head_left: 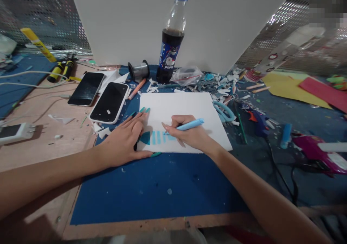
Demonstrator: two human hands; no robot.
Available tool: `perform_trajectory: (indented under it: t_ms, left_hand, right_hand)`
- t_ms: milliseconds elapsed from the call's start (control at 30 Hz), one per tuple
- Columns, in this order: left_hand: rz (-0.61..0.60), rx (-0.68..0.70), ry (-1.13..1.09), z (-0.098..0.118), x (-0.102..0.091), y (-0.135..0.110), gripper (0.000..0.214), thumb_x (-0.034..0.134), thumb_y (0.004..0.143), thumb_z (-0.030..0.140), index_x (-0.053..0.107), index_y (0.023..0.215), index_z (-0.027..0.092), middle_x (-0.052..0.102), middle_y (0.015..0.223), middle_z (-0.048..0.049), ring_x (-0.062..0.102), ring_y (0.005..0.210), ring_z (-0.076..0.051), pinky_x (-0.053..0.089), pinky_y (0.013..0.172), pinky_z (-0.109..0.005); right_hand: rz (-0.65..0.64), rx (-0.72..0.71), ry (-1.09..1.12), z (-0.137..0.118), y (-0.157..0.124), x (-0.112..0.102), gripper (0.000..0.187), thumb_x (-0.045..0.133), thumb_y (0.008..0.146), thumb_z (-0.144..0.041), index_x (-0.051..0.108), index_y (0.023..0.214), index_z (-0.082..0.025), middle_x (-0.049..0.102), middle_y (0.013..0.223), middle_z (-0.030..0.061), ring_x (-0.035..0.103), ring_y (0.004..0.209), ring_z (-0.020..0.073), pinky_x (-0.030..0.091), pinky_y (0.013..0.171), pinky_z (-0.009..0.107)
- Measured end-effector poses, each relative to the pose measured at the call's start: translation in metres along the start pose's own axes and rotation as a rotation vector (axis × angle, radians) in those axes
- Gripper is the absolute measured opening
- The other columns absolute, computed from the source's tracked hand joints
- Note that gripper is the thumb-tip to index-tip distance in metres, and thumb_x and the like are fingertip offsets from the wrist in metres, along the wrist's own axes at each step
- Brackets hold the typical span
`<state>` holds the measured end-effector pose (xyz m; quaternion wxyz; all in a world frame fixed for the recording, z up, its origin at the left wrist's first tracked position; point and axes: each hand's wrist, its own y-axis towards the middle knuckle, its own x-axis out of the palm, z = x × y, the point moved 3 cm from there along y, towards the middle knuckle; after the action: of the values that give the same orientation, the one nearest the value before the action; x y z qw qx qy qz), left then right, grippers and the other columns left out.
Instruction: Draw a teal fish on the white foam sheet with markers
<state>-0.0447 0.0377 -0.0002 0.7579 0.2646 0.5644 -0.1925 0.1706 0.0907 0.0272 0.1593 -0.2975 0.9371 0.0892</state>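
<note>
A white sheet [187, 107] lies on a blue mat [151, 190]. My left hand [127, 139] rests flat on the sheet's left edge, fingers spread, teal nails showing. My right hand [189, 134] is closed around a light blue marker [189, 125], its tip touching the sheet near a row of blue painted bars and a teal wedge [154, 137].
Two phones [108, 101] lie face up at the left. A cola bottle [173, 38] stands behind the sheet, beside a wire spool [138, 70]. Paper scraps, blue scissors [225, 112], a glue gun [257, 121] and coloured sheets [298, 87] crowd the right. A charger [13, 132] sits far left.
</note>
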Motion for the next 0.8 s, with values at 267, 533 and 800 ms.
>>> perform_trajectory:
  t_ms: [267, 533, 800]
  left_hand:
    - [-0.024, -0.016, -0.013, -0.0004, 0.0001, 0.0008, 0.06, 0.048, 0.091, 0.078, 0.048, 0.102, 0.02, 0.041, 0.157, -0.0277, 0.031, 0.152, -0.036, 0.039, 0.121, -0.054]
    - [-0.029, -0.02, -0.022, 0.0019, -0.0013, 0.0023, 0.059, 0.047, 0.091, 0.078, 0.047, 0.101, 0.02, 0.041, 0.156, -0.0283, 0.03, 0.153, -0.036, 0.037, 0.123, -0.052]
    - [-0.026, -0.03, -0.031, 0.0002, -0.0009, 0.0012, 0.059, 0.05, 0.09, 0.078, 0.048, 0.103, 0.02, 0.041, 0.157, -0.0264, 0.03, 0.153, -0.036, 0.037, 0.122, -0.053]
  right_hand:
    - [-0.057, 0.029, 0.047, -0.0006, -0.0003, 0.0001, 0.05, 0.068, 0.089, -0.033, 0.031, 0.057, -0.022, 0.035, 0.052, -0.008, 0.037, 0.047, 0.007, 0.044, 0.058, 0.029]
    - [-0.081, 0.019, 0.016, -0.0009, -0.0008, -0.0008, 0.044, 0.064, 0.087, -0.029, 0.034, 0.057, -0.021, 0.037, 0.053, -0.0075, 0.039, 0.047, 0.0065, 0.038, 0.054, 0.027]
    - [-0.098, 0.024, -0.006, 0.0, -0.0014, -0.0012, 0.042, 0.065, 0.086, -0.032, 0.037, 0.057, -0.02, 0.041, 0.055, -0.0055, 0.04, 0.052, 0.0077, 0.033, 0.052, 0.026]
